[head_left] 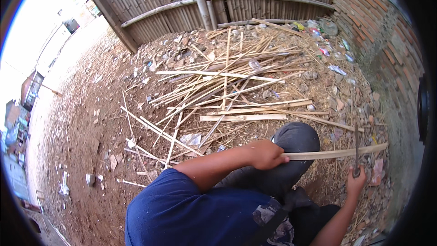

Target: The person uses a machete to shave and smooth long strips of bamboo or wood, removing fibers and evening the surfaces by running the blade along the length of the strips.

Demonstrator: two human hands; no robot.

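Observation:
My left hand (265,155) is closed around one end of a pale bamboo strip (323,155), close to my knee in dark trousers. The strip reaches out to the right, roughly level. In my right hand (356,183), fingers wrapped round its handle, is a long narrow-bladed knife (357,143). The blade points away from me and crosses the strip near its far right end. Whether its edge bites into the bamboo cannot be made out. Beyond my knee lies a loose pile of split bamboo strips (243,117), crossing one another on the ground.
A bamboo fence (159,9) stands at the back, and a brick wall (387,32) rises close on the right. Plastic litter (337,69) lies near their corner. Stones, such as a grey one (90,180), dot the dirt ground (104,132) on the left.

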